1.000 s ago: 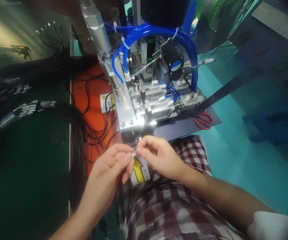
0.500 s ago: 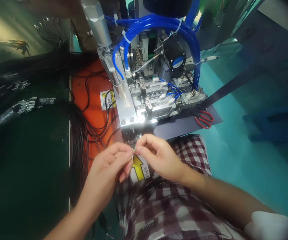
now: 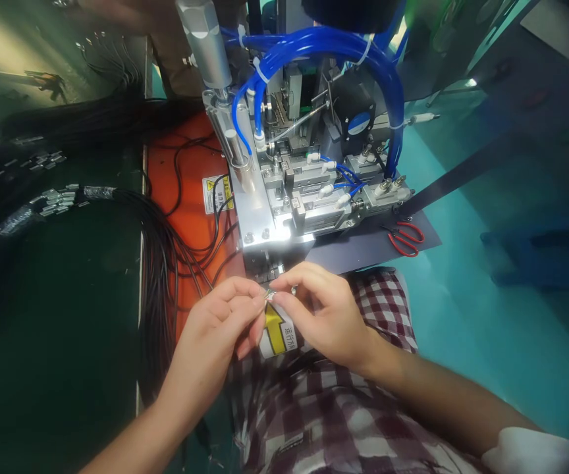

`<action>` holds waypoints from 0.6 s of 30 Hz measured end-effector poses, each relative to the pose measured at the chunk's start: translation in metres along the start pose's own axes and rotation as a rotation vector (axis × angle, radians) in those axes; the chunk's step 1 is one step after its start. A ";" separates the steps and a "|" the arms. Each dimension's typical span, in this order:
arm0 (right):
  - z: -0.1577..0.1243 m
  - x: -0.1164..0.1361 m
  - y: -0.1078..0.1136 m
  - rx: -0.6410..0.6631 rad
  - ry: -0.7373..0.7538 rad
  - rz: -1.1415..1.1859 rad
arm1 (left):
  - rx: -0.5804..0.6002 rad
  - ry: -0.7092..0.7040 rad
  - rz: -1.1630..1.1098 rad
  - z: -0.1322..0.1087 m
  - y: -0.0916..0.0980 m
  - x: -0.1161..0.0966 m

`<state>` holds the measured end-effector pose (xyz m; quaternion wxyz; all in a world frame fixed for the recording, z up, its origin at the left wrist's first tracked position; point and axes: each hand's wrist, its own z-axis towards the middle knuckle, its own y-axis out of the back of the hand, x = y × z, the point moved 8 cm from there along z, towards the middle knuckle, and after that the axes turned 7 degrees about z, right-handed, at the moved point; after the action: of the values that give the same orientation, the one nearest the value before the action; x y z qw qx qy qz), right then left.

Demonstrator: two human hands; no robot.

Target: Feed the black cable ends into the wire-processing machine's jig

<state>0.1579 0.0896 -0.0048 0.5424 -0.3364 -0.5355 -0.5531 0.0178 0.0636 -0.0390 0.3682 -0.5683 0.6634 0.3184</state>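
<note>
Just in front of the machine, my left hand [image 3: 222, 322] pinches a small bunch of thin wires [image 3: 269, 295] between thumb and forefinger. My right hand [image 3: 331, 316] meets it from the other side, thumb and forefinger closed around the tips of the same wires. The wire ends are tiny and partly covered by the fingertips. Behind and below them is a white label with a yellow arrow [image 3: 275, 332]. The metal press machine [image 3: 274, 230], with blue air hoses [image 3: 314, 43], stands directly beyond both hands.
Black cables [image 3: 159, 283] with silvery ends hang over an orange surface [image 3: 166, 171] and onto a dark green table [image 3: 57, 316] at left. Red-handled pliers [image 3: 407, 240] lie on the grey plate [image 3: 353, 253] at right. A checked cloth [image 3: 334, 408] covers my lap.
The right thumb and forefinger have shifted slightly and parted a little at the wire tips. The left hand keeps its pinch. The whole view has moved slightly.
</note>
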 end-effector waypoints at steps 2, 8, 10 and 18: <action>0.002 -0.010 -0.001 0.007 -0.121 0.091 | 0.005 -0.004 0.008 0.000 0.000 0.001; 0.001 -0.027 -0.016 0.125 -0.365 0.321 | 0.018 -0.022 0.021 0.001 -0.002 0.001; -0.001 -0.028 -0.018 0.123 -0.379 0.322 | 0.014 -0.034 0.005 0.001 -0.003 -0.001; 0.000 0.012 -0.002 0.030 0.137 -0.156 | 0.001 -0.051 -0.017 0.000 -0.004 -0.004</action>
<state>0.1540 0.0869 0.0063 0.5379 -0.2469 -0.5301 -0.6072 0.0223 0.0645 -0.0356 0.3881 -0.5655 0.6490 0.3292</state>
